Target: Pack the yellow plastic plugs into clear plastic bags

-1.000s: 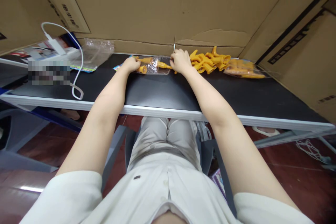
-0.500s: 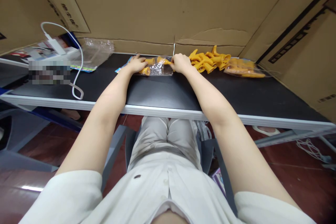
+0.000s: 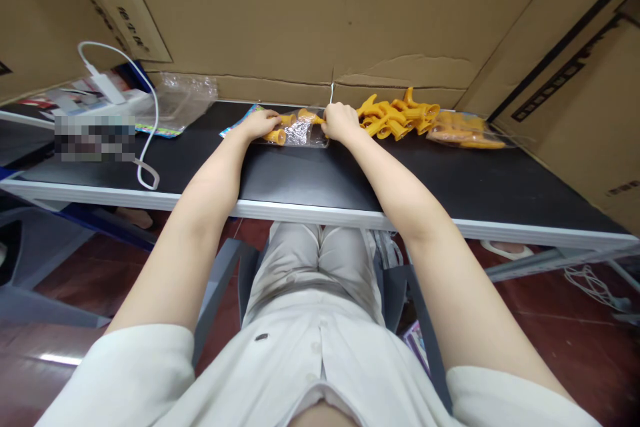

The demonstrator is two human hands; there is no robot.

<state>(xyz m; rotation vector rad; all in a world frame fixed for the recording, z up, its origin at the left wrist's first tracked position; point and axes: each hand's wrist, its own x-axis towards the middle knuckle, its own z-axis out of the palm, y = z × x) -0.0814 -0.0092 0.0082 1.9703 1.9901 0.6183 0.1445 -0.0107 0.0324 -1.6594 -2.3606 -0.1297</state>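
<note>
At the bottom of the frame you see your own white shirt and pale trousers, with dark red floor [image 3: 550,320] on both sides of your knees. Above that runs the table [image 3: 310,180]: a matt black top with a pale metal edge, crossing the whole width of the frame.

Your 2 bare forearms reach over it to the middle of the frame. There your left hand [image 3: 260,123] is curled down on the left end of a clear bag [image 3: 303,133], and your right hand [image 3: 341,121] is closed on its right end. Exactly how the fingertips pinch is too small to tell.

The bag lies flat on the black top, glossy and crinkled, with orange plastic pieces [image 3: 277,137] inside it. A colourful card [image 3: 240,121] peeks out beside your left hand.

Just right of your right hand sits a loose pile of orange pieces [image 3: 397,115], and further right a filled bag [image 3: 465,130] of the same.

At the left, a white cable [image 3: 150,147] loops over the table, near empty clear bags [image 3: 183,99].

Cardboard sheets [image 3: 280,13] wall off the back and both sides.
</note>
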